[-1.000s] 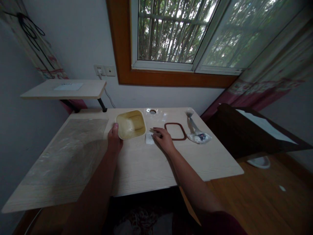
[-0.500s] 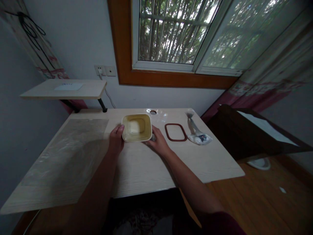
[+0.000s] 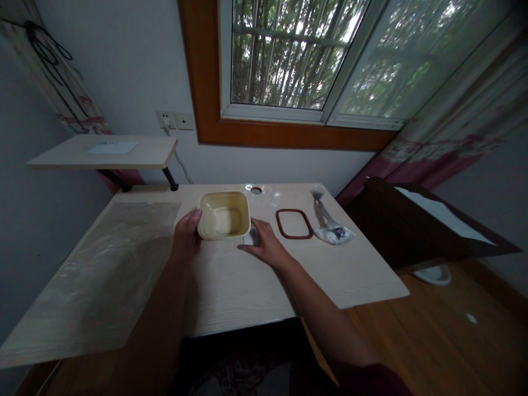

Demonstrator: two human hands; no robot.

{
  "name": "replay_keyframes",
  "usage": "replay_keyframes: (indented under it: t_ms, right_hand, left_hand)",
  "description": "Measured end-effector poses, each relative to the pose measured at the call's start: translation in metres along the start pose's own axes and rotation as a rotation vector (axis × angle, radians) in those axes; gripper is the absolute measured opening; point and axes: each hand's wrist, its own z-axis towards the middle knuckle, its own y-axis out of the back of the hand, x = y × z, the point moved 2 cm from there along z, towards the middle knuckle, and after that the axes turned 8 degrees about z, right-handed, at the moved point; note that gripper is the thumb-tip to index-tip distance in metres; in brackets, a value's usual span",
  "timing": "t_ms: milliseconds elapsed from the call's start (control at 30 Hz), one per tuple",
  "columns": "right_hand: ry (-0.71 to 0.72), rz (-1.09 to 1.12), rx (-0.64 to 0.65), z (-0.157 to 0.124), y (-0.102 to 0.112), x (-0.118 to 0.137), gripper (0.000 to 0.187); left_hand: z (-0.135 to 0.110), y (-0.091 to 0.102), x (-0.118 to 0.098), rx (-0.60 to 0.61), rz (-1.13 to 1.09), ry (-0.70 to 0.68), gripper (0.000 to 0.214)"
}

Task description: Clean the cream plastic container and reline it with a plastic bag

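Note:
A pale yellow, rounded-square plastic container point(image 3: 224, 204) is tilted with its open top facing me; no contents show inside. My left hand point(image 3: 187, 234) grips its left wall, thumb over the rim. At the container's lower right corner is my right hand point(image 3: 266, 242), thumb and fingers curled round a small greyish thing point(image 3: 251, 237) whose kind I cannot make out. To the right of that hand lies a dark-red rounded-square ring point(image 3: 294, 210) on the table. Beside it rests a clear plastic bag point(image 3: 336, 234) with a twisted end and dark print.
The pale wooden table point(image 3: 247, 291) has a clear plastic sheet point(image 3: 119, 253) on its left side. A raised shelf point(image 3: 152, 154) with a paper on it stands at the back left. A round cable hole point(image 3: 256, 190) is near the back edge. Dark furniture point(image 3: 379, 231) stands to the right.
The container has shifted slightly left and tipped, showing more of its inner wall. My right hand has opened a gap from it, and the greyish thing shows more between thumb and fingers.

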Motion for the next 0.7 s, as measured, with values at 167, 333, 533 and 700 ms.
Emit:
replay_keyframes:
  t_ms: [167, 333, 533, 700]
  right_hand:
    - [-0.089, -0.053, 0.093, -0.011, 0.006, -0.015, 0.097]
    - [-0.108, -0.09, 0.06, -0.01, 0.009, -0.014, 0.074]
    - [-0.12, -0.095, 0.038, -0.008, 0.015, -0.012, 0.039]
    - [-0.132, 0.005, -0.004, -0.011, 0.017, -0.02, 0.034]
  left_hand:
    - [0.0, -0.002, 0.001, -0.006, -0.017, 0.014, 0.027]
    - [-0.001, -0.002, -0.001, -0.004, -0.041, 0.032, 0.028]
    - [-0.001, -0.002, -0.001, 0.006, -0.039, 0.04, 0.027]
    - [-0.001, -0.001, 0.002, 0.002, -0.058, 0.033, 0.028]
